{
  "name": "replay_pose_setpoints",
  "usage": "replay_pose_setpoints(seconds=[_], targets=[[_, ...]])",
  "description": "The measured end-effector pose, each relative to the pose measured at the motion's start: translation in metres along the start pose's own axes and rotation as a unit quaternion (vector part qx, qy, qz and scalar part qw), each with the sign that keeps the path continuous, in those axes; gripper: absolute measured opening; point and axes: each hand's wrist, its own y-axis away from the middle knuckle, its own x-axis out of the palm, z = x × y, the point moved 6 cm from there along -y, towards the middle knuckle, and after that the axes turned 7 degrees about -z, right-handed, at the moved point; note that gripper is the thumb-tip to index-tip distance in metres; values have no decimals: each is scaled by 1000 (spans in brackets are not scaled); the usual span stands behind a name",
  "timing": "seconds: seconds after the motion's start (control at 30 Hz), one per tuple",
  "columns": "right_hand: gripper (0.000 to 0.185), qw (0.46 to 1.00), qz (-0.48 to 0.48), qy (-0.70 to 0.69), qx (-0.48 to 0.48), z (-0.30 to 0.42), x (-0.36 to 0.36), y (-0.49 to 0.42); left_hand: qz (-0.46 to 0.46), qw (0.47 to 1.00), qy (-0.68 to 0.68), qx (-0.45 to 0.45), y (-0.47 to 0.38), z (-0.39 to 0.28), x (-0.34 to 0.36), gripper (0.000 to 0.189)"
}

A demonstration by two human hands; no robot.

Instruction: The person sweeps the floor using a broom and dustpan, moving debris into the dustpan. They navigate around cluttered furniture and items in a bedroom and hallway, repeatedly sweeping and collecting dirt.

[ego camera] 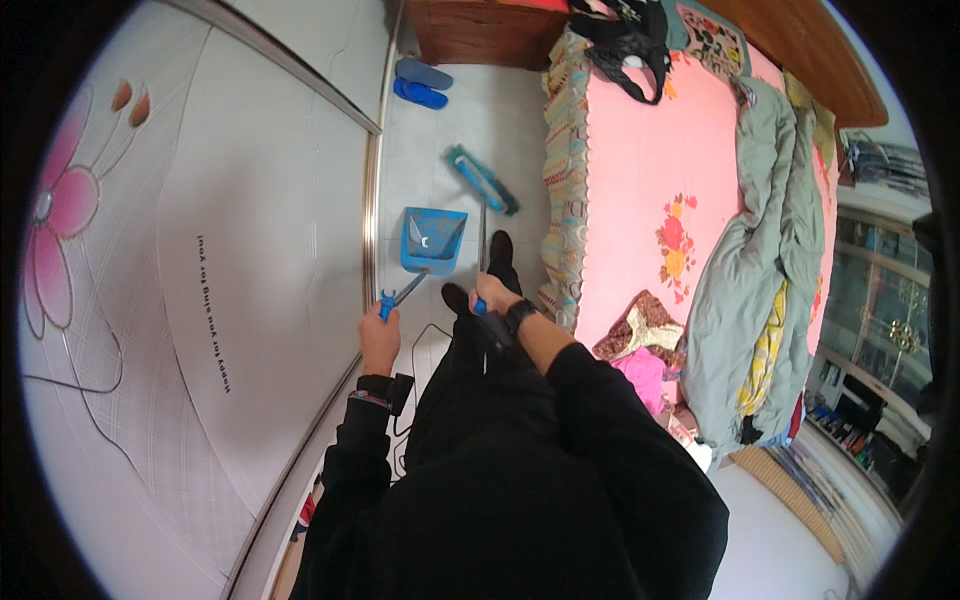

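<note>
My left hand [379, 343] grips the blue handle of a long-handled dustpan. The blue pan [441, 252] rests on the tiled floor ahead of my feet, with a small whitish bit inside and dirt on its surface. In my right hand [493, 295] is the handle of a broom, its thin metal pole running forward. The broom head [480, 180], blue with dark green bristles, is slightly blurred and lies ahead and to the right of the pan, apart from it.
White sliding wardrobe doors [255, 247] with a metal frame line the left. To the right stands a bed [630, 195] with pink floral bedding and clothes. Blue slippers [421, 84] lie ahead, near a wooden cabinet [487, 34]. A black cable [427, 330] trails over the floor.
</note>
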Motion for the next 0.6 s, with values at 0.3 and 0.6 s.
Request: replay_pose_setpoints(seconds=[0.3, 0.6], targets=[[42, 974, -126, 188, -14, 82, 20, 25, -41, 999, 0, -15, 4, 23, -25, 21], [10, 409, -19, 874, -260, 120, 74, -159, -38, 993, 18, -106, 21, 43, -32, 25]])
